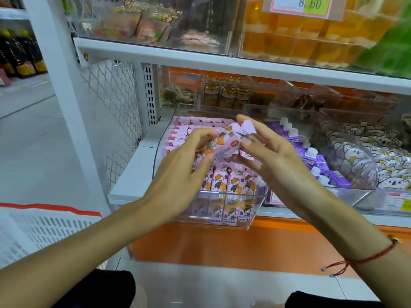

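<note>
A clear plastic bin (255, 210) on a white shelf holds several pink snack packets (231, 182) printed with a cartoon child. My left hand (184, 172) grips a bundle of these pink packets (224, 143) above the bin, fingers curled round its left end. At the bundle's right end my right hand (273, 156) touches it with nearly straight fingers, thumb up at the top. More pink packets lie in a row at the back left of the bin.
To the right stand bins of purple cartons (315, 161) and koala-print packets (378, 165). An upper shelf (200, 56) with clear bins and a price tag (307, 5) hangs overhead. A white basket (44, 227) sits lower left. The shelf's mesh side panel (111, 107) is at left.
</note>
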`<state>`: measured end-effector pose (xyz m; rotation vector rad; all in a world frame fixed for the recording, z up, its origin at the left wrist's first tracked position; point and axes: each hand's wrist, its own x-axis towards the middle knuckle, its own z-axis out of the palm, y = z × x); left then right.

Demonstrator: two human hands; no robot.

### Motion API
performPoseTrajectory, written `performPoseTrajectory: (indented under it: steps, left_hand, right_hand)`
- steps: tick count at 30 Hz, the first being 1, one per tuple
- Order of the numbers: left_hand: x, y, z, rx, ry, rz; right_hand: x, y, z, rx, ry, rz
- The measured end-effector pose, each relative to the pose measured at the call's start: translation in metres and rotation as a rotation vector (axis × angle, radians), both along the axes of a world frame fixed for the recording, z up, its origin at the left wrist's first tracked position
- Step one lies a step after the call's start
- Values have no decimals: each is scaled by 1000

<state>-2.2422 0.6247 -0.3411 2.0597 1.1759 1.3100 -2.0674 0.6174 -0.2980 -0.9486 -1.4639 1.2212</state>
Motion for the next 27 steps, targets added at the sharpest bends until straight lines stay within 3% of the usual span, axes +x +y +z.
performPoseTrajectory:
  steps: [2,7,12,15,21,24,27]
  left_hand:
    - [-1,1,1,-69,-29,-57]
    - [-7,1,14,-271,-69,-196]
    - [-11,-1,27,-821,-318,-318]
    - [-12,2,29,-987,-413,-386]
    - [-12,2,26,-946,-410,-391]
    - [-13,3,23,-843,-385,-369]
    - [-15,5,25,-877,-502,-412]
  right_hand:
    - [0,0,-1,56,-71,-58]
    - [1,1,0,-27,-13,-189]
    - [3,5,0,-182,-72,-258]
    - [0,8,-2,-301,-79,-219]
    - [-4,8,-2,-357,-52,-182]
    - [-1,6,1,-290,-9,-124]
    - [0,2,4,-198,-37,-45]
